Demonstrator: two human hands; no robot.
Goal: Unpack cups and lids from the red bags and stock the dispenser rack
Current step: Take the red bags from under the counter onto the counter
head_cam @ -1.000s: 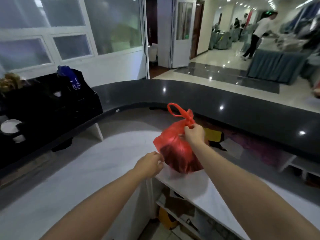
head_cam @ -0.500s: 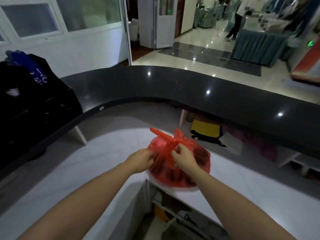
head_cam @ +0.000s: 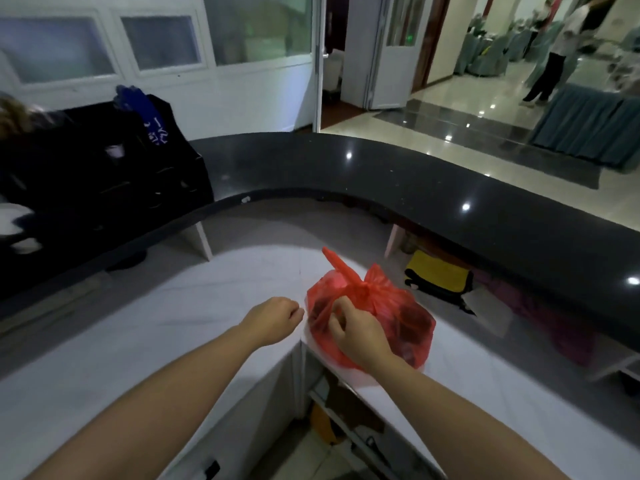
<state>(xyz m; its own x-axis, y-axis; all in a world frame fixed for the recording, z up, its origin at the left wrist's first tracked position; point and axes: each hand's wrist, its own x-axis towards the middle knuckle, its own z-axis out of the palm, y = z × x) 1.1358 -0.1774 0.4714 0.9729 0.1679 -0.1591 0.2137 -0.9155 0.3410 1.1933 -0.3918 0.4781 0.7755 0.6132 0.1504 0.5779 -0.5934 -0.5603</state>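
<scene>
Red bag [head_cam: 412,317]: thin translucent plastic, crinkled. Upper counter [head_cam: 450,188]: glossy black stone. Lower worktop [head_cam: 173,327]: matt white.

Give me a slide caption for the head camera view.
Right hand pinches the knotted red plastic bag on the white counter; left hand beside it.

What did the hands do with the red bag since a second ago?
The right hand lowered the red bag onto the white counter, then shifted from the knot to pinching the plastic just below. The left hand let go and now sits curled beside it. The bag stays tied.
</scene>
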